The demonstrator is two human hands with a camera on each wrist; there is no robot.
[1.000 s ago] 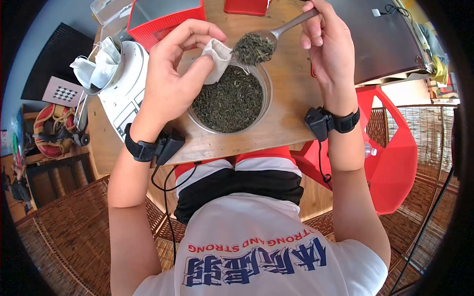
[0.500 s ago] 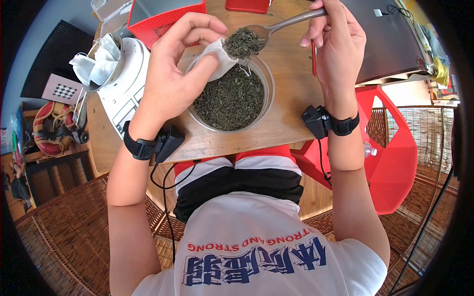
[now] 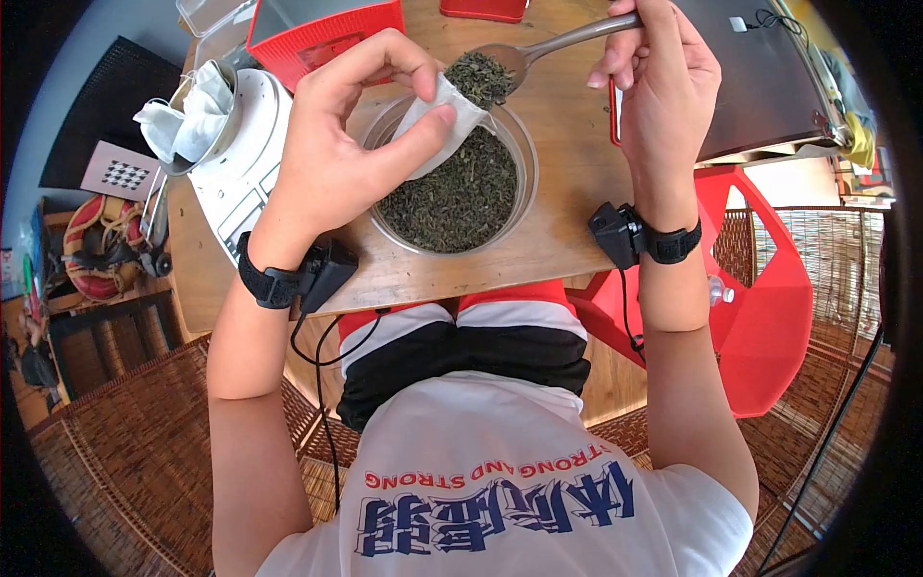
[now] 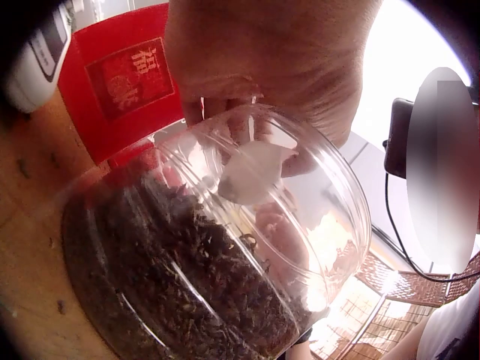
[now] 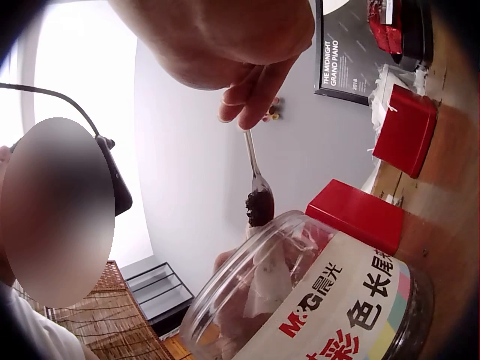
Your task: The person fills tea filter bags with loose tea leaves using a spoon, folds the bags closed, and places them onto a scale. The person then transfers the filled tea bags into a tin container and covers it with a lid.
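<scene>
In the head view my left hand (image 3: 336,144) pinches a small white tea bag (image 3: 444,130) between thumb and fingers, its mouth turned toward the spoon. My right hand (image 3: 668,106) grips the handle of a grey-brown spoon (image 3: 577,35). Heaped on the spoon are dark green tea leaves (image 3: 483,77), right at the bag's opening. Below both stands a clear round plastic jar (image 3: 531,183), with loose tea (image 3: 452,207) inside. Through the jar wall, the left wrist view shows the pale bag (image 4: 251,172). The right wrist view has the loaded spoon (image 5: 259,191) above the jar's rim (image 5: 202,307).
To the left, a white kitchen scale (image 3: 255,159) carries a metal bowl (image 3: 231,135) with white tea bags (image 3: 204,106). An upright red box (image 3: 327,43) and a flat red tin (image 3: 484,8) are at the back. A dark panel (image 3: 750,77) lies right; a red chair (image 3: 769,317) stands beside the table.
The spoon has shifted slightly up and left, its heap now against the bag's mouth. My left hand has tilted the bag right to meet it. My right hand has moved slightly right.
</scene>
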